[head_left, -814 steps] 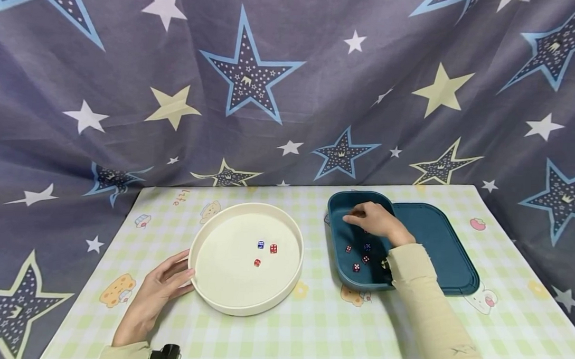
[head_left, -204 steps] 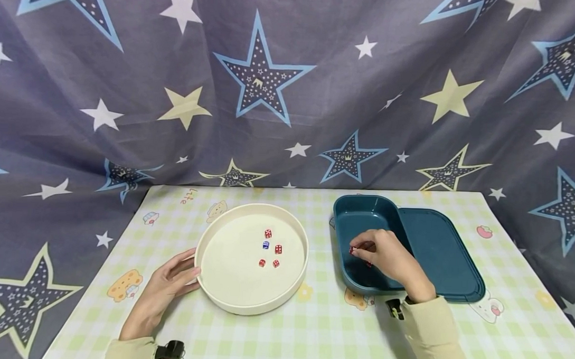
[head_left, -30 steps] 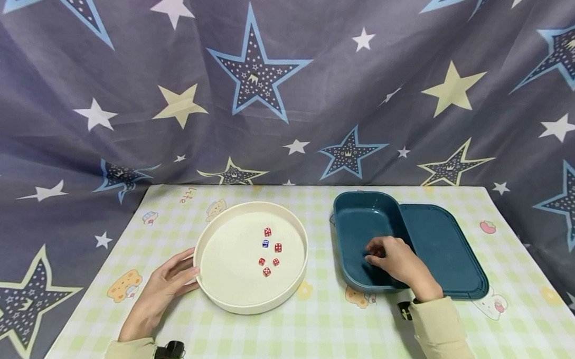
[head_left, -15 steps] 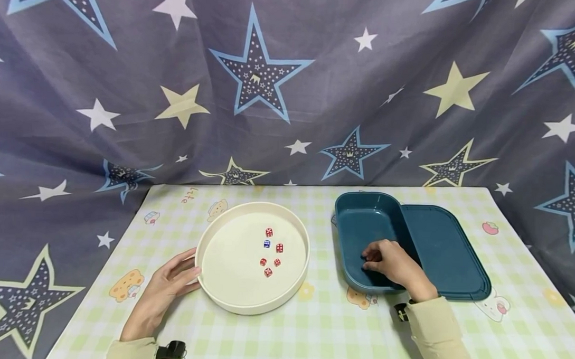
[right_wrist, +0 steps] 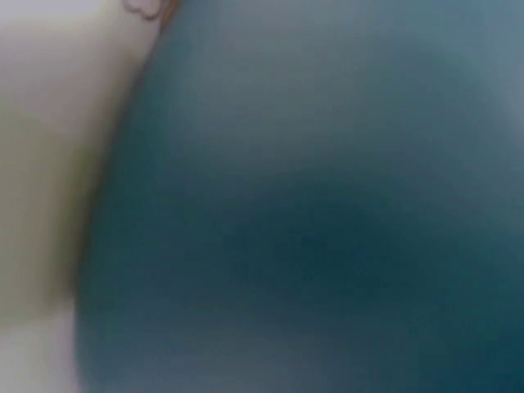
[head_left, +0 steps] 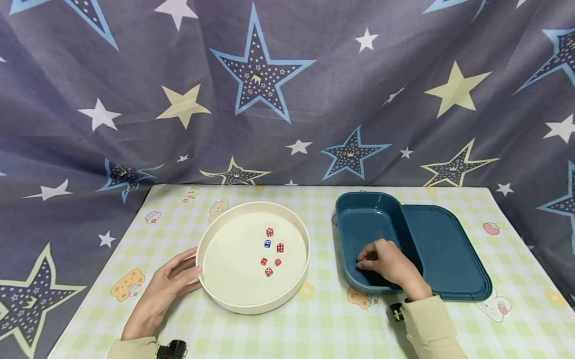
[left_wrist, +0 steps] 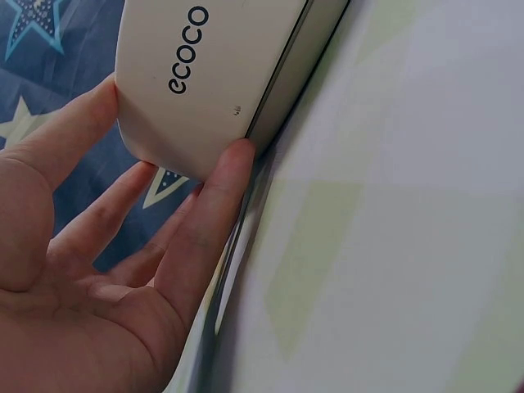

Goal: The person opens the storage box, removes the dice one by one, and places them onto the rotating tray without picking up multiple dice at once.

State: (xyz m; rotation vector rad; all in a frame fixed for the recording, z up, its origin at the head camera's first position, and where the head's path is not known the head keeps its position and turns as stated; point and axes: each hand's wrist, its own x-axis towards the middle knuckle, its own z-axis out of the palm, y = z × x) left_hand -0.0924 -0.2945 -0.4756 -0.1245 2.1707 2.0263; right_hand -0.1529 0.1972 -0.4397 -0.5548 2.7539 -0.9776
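Observation:
My left hand (head_left: 166, 283) rests on the near-left side of a round cream tray (head_left: 245, 309). In the left wrist view its nearly straight fingers (left_wrist: 205, 221) touch the tray's wall, which bears the word "ecoco" (left_wrist: 188, 51). Several red dice, among them one red die (head_left: 280, 248), and a blue die (head_left: 267, 244) lie in the tray. My right hand (head_left: 390, 263) is inside the teal box (head_left: 341, 239), thumb and fingers bent together low over its floor; I cannot tell whether they hold something. The right wrist view shows only blurred teal plastic (right_wrist: 311, 246).
A flat teal lid (head_left: 448, 254) lies against the box's right side. Both containers stand on a green-and-white checked tablecloth (head_left: 282, 343). A dark curtain with stars (head_left: 290, 95) hangs behind the table.
Over 27 seconds, red dice have been added to the tray, the latest near its front within seven seconds. Visible dice have left the box. Lately my right hand shifts slightly left; the left stays.

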